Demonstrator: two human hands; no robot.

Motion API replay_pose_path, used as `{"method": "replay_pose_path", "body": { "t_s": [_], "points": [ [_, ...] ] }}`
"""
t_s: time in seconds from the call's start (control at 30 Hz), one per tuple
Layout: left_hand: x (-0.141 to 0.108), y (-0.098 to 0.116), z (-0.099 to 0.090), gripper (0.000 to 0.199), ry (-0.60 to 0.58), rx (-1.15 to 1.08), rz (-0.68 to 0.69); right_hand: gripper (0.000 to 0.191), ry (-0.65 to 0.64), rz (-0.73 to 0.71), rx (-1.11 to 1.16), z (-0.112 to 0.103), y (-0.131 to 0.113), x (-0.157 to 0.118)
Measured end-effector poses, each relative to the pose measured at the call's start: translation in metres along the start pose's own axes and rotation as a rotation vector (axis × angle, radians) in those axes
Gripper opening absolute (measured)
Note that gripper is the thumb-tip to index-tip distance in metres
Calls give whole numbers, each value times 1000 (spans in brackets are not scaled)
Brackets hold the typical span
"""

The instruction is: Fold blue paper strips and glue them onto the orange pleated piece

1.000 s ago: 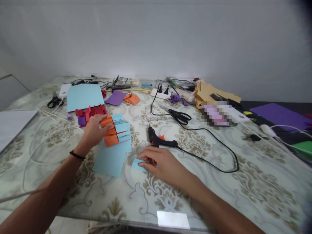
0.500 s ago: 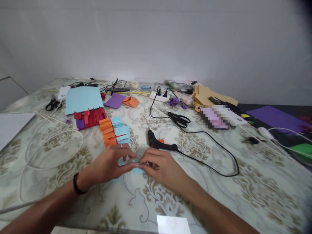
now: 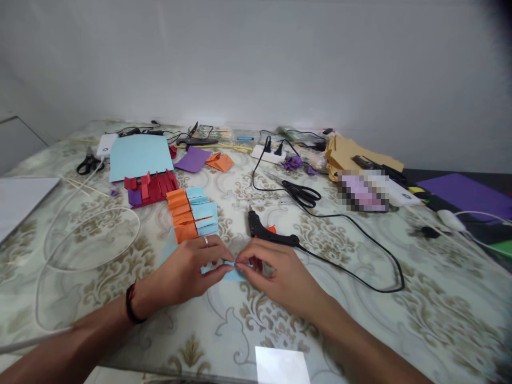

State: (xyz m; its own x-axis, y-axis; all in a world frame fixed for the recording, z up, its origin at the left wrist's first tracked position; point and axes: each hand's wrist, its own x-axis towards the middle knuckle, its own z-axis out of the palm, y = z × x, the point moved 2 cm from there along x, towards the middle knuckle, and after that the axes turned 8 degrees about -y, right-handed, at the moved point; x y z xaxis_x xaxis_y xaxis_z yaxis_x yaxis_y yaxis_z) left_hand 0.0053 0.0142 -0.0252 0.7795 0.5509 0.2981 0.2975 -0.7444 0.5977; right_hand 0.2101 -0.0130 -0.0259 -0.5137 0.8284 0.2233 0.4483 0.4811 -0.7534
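Between my two hands is a small piece of light blue paper (image 3: 236,275), pinched along a fold at its upper edge. The thumb and fingers of my left hand (image 3: 196,266), which wears a ring, close on its left part. My right hand (image 3: 268,266) pinches it just to the right, fingertips almost touching the left ones. Beyond my left hand lie folded orange paper strips (image 3: 182,213) and folded light blue strips (image 3: 206,216). A black glue gun (image 3: 272,233) rests just beyond my right hand. Part of the blue paper is hidden by my fingers.
Black scissors (image 3: 304,194) and a white power strip (image 3: 268,154) lie farther back. Red folded paper (image 3: 156,189) and a light blue sheet (image 3: 140,157) are at left. The glue gun's black cord (image 3: 372,240) loops at right; a white cable (image 3: 92,269) coils at left.
My fingers have shifted along the blue paper's fold and more of the paper now shows below them. The whole view has moved slightly, while the things on the table lie as before.
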Motion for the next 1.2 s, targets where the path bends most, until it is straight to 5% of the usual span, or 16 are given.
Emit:
{"method": "replay_pose_path", "body": {
  "t_s": [0.37, 0.63, 0.77, 0.93, 1.2],
  "points": [
    [-1, -5, 2, 12, 23, 44, 29, 11, 15, 7, 17, 2, 1, 0],
    [-4, -13, 11, 11, -243, 152, -107, 20, 14, 1, -1, -6, -3, 0],
    [-4, -14, 12, 8, -244, 161, -149, 24, -76, 53, -37, 0, 0, 0],
    [-3, -16, 15, 11, -245, 183, -155, 4, -178, 115, -106, 12, 8, 1],
    [-5, -16, 19, 16, -228, 182, -126, 10, -195, 116, -166, 21, 12, 0]
  ]
}}
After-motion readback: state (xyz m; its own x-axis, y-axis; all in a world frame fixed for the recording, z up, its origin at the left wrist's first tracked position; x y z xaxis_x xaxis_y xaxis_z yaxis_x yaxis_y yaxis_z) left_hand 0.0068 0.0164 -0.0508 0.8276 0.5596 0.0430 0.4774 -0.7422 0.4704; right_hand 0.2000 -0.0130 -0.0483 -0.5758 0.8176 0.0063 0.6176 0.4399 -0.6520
